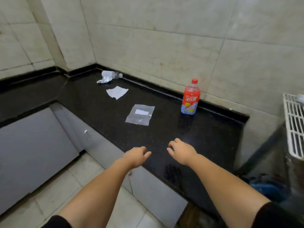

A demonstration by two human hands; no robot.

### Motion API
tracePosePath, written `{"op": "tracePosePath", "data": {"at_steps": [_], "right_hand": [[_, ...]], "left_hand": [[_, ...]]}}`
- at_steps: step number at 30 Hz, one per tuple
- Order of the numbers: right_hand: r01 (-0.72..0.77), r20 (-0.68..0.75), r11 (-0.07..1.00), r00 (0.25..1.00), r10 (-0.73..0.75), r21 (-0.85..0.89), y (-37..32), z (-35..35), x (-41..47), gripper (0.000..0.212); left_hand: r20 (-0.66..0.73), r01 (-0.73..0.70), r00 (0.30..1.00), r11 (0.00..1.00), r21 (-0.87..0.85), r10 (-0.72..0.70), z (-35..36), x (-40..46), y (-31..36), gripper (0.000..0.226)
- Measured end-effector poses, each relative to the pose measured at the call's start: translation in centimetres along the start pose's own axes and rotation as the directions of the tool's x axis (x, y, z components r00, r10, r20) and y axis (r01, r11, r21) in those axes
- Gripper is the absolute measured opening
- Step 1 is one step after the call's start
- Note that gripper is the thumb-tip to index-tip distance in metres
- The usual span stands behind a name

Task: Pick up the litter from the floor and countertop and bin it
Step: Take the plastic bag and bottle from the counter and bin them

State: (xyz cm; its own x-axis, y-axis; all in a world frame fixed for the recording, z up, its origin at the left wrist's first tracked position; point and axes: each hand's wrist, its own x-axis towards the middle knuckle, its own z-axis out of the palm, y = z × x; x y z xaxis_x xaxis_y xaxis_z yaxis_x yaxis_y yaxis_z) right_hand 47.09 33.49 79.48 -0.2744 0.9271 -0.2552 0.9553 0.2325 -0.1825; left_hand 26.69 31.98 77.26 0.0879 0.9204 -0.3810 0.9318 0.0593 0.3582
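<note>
Here both hands hover, loosely curled, empty.

Red drink bottle label has white Chinese chars, too blurry to read; nothing else legible.

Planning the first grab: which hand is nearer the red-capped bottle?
Right. The right hand is below and slightly left of the red-capped bottle; the left hand lies farther left.

walls: pale marbled tile | floor: light tile | cabinets: grey | countertop: black speckled stone
</note>
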Motion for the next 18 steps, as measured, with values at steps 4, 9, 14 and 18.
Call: {"op": "tracePosePath", "data": {"at_steps": [4,9,14,18], "right_hand": [[-0.048,-0.056,0.998,0.997,0.049,0.028,0.1,-3.4,4.3,0.038],[-0.129,-0.158,0.99,0.978,0.135,0.047,2.2,-7.3,10.4,0.036],[-0.179,-0.316,0.984,0.933,0.171,0.003,6.1,-10.2,15.8,0.04],[-0.201,-0.538,0.978,0.831,0.141,-0.053,9.5,-14.4,20.9,0.04]], "left_hand": [[0.023,-0.065,0.998,0.996,0.057,0.064,-4.2,5.2,-0.7,0.044],[-0.055,-0.11,0.992,0.992,0.056,0.113,-7.3,12.2,0.0,0.043],[-0.023,-0.062,0.998,0.992,0.113,0.065,-7.9,17.8,1.6,0.061],[-0.033,0.082,0.996,0.976,0.203,-0.077,-7.9,22.6,2.2,0.068]]}}
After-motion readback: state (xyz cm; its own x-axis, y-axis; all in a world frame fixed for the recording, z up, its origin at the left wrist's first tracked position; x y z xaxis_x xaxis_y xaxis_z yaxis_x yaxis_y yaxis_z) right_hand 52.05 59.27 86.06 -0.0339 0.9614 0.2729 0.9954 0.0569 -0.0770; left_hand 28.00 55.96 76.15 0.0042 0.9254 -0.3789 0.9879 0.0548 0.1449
